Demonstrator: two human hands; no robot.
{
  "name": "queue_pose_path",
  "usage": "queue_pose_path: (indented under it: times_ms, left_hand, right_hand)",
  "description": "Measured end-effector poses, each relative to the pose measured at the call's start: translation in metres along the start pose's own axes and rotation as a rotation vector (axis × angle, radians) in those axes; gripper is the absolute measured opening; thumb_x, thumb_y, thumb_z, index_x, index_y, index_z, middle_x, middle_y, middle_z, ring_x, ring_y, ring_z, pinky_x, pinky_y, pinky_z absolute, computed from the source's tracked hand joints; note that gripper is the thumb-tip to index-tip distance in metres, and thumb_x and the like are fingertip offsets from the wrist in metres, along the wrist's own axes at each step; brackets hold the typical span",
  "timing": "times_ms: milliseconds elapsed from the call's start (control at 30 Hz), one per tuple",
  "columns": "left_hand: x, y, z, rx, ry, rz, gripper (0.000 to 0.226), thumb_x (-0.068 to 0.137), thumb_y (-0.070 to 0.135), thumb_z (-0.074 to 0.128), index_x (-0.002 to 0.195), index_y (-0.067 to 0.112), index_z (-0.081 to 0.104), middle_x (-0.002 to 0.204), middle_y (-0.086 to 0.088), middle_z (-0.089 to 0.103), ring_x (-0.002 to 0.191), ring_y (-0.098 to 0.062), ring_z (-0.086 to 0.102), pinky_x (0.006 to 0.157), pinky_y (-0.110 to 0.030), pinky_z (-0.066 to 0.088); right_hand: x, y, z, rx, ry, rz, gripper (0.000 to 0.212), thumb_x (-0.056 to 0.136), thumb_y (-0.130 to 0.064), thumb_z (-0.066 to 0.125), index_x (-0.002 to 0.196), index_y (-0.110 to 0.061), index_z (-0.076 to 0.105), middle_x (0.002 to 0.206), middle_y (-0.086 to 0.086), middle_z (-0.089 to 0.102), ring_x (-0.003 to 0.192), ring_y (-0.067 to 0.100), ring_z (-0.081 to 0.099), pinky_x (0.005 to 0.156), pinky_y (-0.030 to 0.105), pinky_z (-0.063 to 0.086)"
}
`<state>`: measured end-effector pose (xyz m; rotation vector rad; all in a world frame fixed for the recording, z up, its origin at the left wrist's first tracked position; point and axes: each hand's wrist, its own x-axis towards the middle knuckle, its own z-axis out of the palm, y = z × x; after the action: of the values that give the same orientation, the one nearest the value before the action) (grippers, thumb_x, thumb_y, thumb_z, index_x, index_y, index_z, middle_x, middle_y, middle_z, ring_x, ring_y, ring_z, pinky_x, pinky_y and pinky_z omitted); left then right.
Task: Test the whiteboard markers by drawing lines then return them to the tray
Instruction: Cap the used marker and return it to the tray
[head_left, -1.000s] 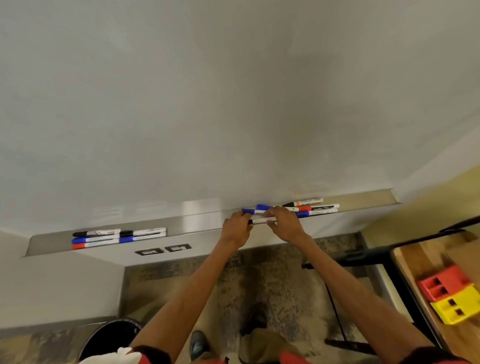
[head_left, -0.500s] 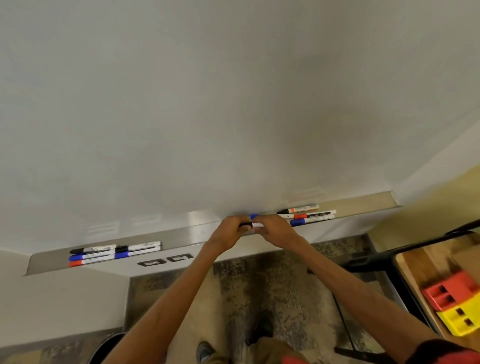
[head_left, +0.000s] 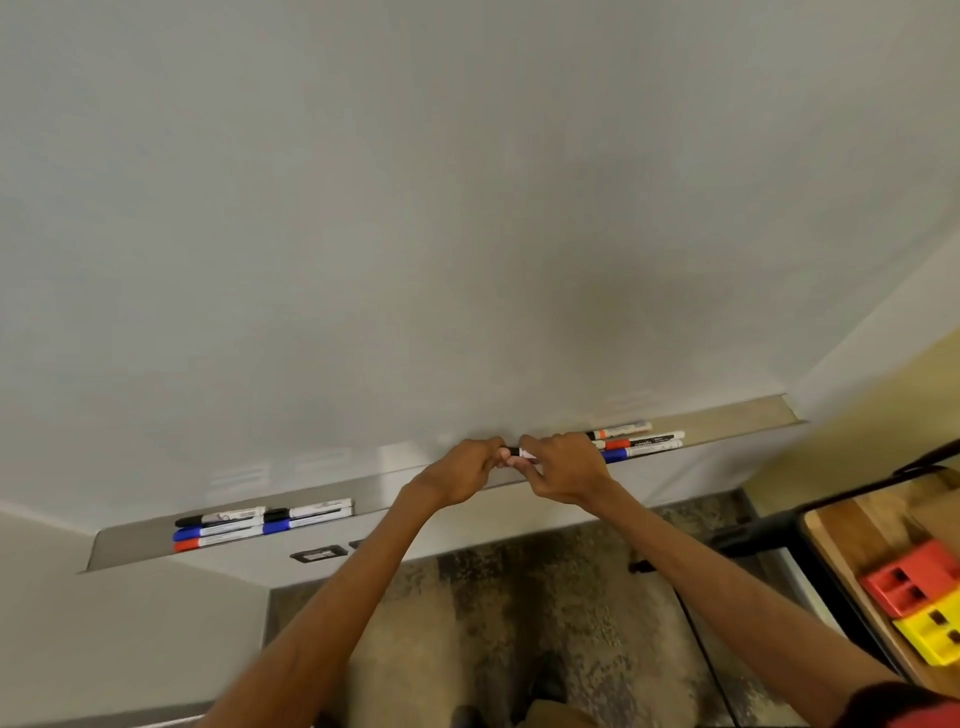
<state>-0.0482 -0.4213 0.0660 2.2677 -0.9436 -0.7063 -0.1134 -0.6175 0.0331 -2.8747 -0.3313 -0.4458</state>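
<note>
- whiteboard (head_left: 467, 208): smooth, faintly glossy
- tray (head_left: 737, 421): brushed metal, satin
- markers (head_left: 644, 441): glossy plastic
- table (head_left: 852, 525) at right edge: wood top
- carpet (head_left: 519, 597): rough, mottled

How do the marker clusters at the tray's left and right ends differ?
The left cluster has five markers; the right cluster shows three. The left cluster lies far from the right hand; the right cluster sits beside it. Both lie lengthwise in the tray, with mixed cap colours.
</note>
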Motion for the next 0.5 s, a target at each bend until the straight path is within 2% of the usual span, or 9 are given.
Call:
queue_pose_path:
  times_ms: [100,233,400,500]
  left_hand:
    - [-0.014,0.001,-0.006,0.021,0.04,0.042,0.032,0.108,0.026,0.036,0.099,0.01,0.062,0.083,0.008,0.056,0.073,-0.001,0.052,0.069,-0.014,0.037]
    - [-0.033,-0.003,-0.011,0.038,0.081,0.07,0.034,0.107,0.029,0.036,0.097,0.009,0.062,0.082,0.006,0.057,0.073,-0.006,0.051,0.07,-0.02,0.038]
    - [-0.055,-0.003,-0.017,0.064,0.13,0.11,0.031,0.107,0.032,0.035,0.09,0.018,0.057,0.076,0.011,0.053,0.069,-0.007,0.05,0.068,-0.021,0.038]
    - [-0.068,-0.003,-0.024,0.06,0.194,0.119,0.033,0.107,0.034,0.036,0.089,0.015,0.057,0.074,0.007,0.053,0.066,-0.008,0.048,0.065,-0.023,0.037]
  right_hand:
    - [0.002,-0.015,-0.008,-0.061,0.0,0.02,0.051,0.094,-0.057,0.039,0.074,-0.017,0.064,0.052,-0.002,0.062,0.039,0.016,0.054,0.043,0.023,0.043]
    - [0.003,-0.036,-0.012,-0.09,-0.036,0.044,0.061,0.093,-0.061,0.031,0.07,-0.015,0.064,0.053,0.001,0.062,0.041,0.018,0.053,0.047,0.023,0.042]
    - [0.005,-0.061,-0.028,-0.127,-0.097,0.053,0.064,0.094,-0.064,0.027,0.071,-0.015,0.063,0.057,0.003,0.063,0.046,0.016,0.047,0.053,0.025,0.039]
    - [0.002,-0.07,-0.035,-0.115,-0.088,0.128,0.07,0.091,-0.072,0.021,0.066,-0.018,0.058,0.059,0.003,0.062,0.048,0.016,0.047,0.055,0.025,0.036]
